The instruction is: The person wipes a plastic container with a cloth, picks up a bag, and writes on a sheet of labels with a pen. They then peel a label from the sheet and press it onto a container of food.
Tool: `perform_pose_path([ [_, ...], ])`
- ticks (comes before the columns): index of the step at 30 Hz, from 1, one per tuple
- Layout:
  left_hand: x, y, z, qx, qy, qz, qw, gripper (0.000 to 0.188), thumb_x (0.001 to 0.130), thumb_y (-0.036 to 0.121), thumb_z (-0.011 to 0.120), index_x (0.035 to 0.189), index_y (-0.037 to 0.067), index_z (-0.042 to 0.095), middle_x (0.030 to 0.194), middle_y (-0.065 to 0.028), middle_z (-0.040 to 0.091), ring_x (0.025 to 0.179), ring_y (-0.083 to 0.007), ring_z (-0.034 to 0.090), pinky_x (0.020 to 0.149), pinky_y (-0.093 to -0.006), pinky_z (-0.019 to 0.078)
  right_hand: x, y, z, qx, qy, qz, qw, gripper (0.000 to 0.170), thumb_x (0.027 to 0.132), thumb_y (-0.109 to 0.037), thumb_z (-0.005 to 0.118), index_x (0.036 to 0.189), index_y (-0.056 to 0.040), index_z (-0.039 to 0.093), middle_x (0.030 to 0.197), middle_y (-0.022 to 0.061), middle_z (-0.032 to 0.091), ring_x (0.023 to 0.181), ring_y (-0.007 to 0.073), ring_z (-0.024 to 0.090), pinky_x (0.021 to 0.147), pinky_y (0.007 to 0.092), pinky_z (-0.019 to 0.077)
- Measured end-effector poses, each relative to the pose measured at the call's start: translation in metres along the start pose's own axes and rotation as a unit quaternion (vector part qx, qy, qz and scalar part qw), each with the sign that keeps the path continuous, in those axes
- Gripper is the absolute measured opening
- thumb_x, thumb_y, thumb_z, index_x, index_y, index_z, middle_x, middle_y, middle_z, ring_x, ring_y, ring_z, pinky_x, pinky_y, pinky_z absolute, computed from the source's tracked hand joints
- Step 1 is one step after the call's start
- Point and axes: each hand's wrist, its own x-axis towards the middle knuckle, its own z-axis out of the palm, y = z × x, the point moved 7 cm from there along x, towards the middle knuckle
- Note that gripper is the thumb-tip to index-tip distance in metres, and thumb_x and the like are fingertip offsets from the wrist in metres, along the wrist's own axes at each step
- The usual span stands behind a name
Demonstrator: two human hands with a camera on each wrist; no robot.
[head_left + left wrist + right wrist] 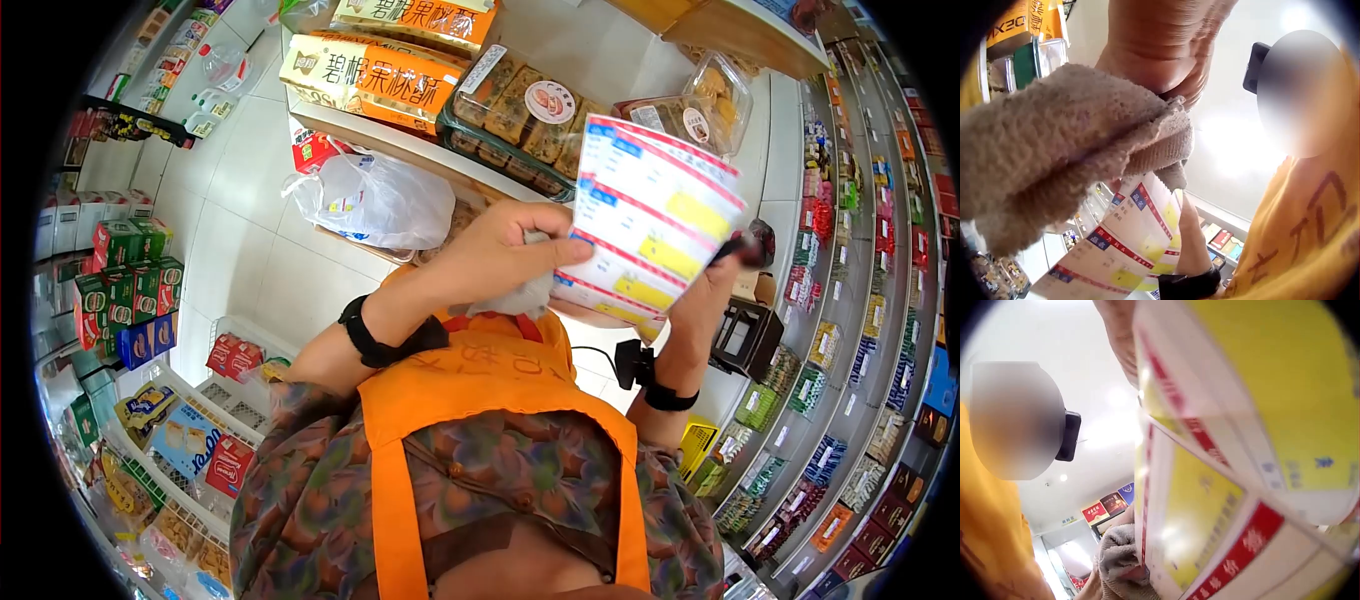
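Note:
A stack of price-tag sheets (pixel 640 215), white with red bands and yellow blocks, is held up before the chest. My left hand (pixel 525 245) pinches its left edge with the thumb on top. The same hand grips a grey terry cloth (pixel 515 298), which hangs over much of the left wrist view (pixel 1066 137). My right hand (pixel 700 300) holds the sheets at their right edge; its fingers are mostly hidden behind the paper. Beside it shows a blurred dark thing (pixel 735 247). Close up in the right wrist view, the sheets (pixel 1210 506) overlap and bend.
Beyond the hands stands a display shelf with orange pastry packs (pixel 370 85) and clear-lidded pastry boxes (pixel 520 115). A white plastic bag (pixel 385 200) lies below. Stocked shelves (pixel 850 300) curve along the right; a wire rack of packets (pixel 190 440) stands at the left.

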Motion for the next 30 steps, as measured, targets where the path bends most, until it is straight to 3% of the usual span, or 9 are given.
perform_pose_path([
  [2,-0.004,0.007,0.007,0.051,-0.039,0.084,0.994,0.017,0.088,0.015,0.066,0.095,-0.001,0.068,0.115,-0.0086,0.061,0.102,-0.0137,0.056,0.088,-0.0279,0.0444,0.001,0.000,-0.024,-0.096,0.052,-0.013,0.994,0.016,0.086,-0.002,0.061,0.099,0.0051,0.065,0.087,0.0073,0.068,0.077,0.0110,0.062,0.067,0.0257,0.0495],
  [4,-0.007,0.020,0.017,0.028,-0.104,0.128,0.986,0.019,0.087,0.017,0.067,0.094,-0.001,0.068,0.119,-0.0101,0.059,0.108,-0.0160,0.053,0.092,-0.0301,0.0416,-0.005,0.016,-0.036,0.153,0.108,0.040,0.981,0.018,0.089,-0.010,0.060,0.097,0.0050,0.063,0.090,0.0110,0.068,0.076,0.0144,0.065,0.066,0.0264,0.0517],
  [6,-0.007,0.030,0.027,0.027,-0.141,0.144,0.979,0.021,0.087,0.019,0.067,0.094,-0.001,0.068,0.121,-0.0096,0.058,0.111,-0.0164,0.052,0.094,-0.0307,0.0399,-0.015,0.015,-0.033,0.151,0.098,0.066,0.981,0.020,0.089,-0.010,0.061,0.102,0.0046,0.062,0.094,0.0106,0.068,0.079,0.0147,0.065,0.069,0.0271,0.0524],
  [10,0.009,0.012,0.020,0.002,-0.029,0.011,1.000,0.021,0.087,0.022,0.066,0.092,0.001,0.069,0.090,-0.0048,0.068,0.076,-0.0122,0.058,0.069,-0.0246,0.0447,-0.028,0.014,-0.026,0.138,0.073,0.105,0.982,0.026,0.090,-0.011,0.061,0.111,0.0038,0.060,0.100,0.0096,0.068,0.083,0.0140,0.065,0.071,0.0272,0.0529],
  [11,0.013,0.007,0.016,-0.003,0.042,0.065,0.997,0.022,0.086,0.022,0.066,0.088,0.001,0.068,0.066,-0.0060,0.063,0.056,-0.0115,0.052,0.053,-0.0259,0.0403,-0.027,0.015,-0.024,0.127,0.060,0.105,0.985,0.026,0.091,-0.011,0.060,0.112,0.0038,0.060,0.100,0.0090,0.068,0.083,0.0128,0.065,0.070,0.0263,0.0522],
  [15,0.010,0.017,-0.001,0.208,0.166,0.097,0.959,0.021,0.085,0.019,0.069,0.077,0.000,0.063,0.059,-0.0035,0.056,0.056,-0.0040,0.045,0.050,-0.0256,0.0397,-0.016,0.011,-0.022,0.092,0.047,0.130,0.986,0.024,0.096,-0.014,0.053,0.112,0.0033,0.058,0.090,0.0083,0.067,0.072,0.0095,0.060,0.063,0.0221,0.0475],
  [20,0.010,0.006,0.003,0.169,0.123,0.068,0.976,0.030,0.086,0.020,0.068,0.106,0.001,0.057,0.078,-0.0072,0.065,0.068,-0.0096,0.059,0.060,-0.0259,0.0463,-0.008,-0.008,0.002,-0.060,0.036,0.060,0.996,0.026,0.097,-0.020,0.054,0.107,0.0029,0.060,0.083,0.0042,0.066,0.070,0.0046,0.056,0.061,0.0197,0.0437],
  [24,0.009,0.005,-0.002,0.082,0.147,0.066,0.984,0.054,0.082,0.027,0.071,0.124,0.003,0.047,0.081,-0.0141,0.067,0.072,-0.0207,0.064,0.065,-0.0323,0.0485,0.000,0.002,-0.005,-0.004,0.071,0.063,0.995,0.025,0.098,-0.021,0.053,0.103,0.0032,0.060,0.090,0.0054,0.065,0.079,0.0058,0.056,0.070,0.0204,0.0447],
  [30,0.013,-0.003,0.020,0.023,-0.025,0.031,0.999,0.034,0.095,0.021,0.056,0.120,-0.002,0.057,0.109,-0.0088,0.065,0.098,-0.0104,0.056,0.086,-0.0284,0.0464,0.009,0.002,0.002,-0.061,0.032,0.057,0.996,0.031,0.098,-0.021,0.052,0.113,0.0050,0.058,0.094,0.0060,0.065,0.082,0.0058,0.055,0.071,0.0205,0.0446],
])
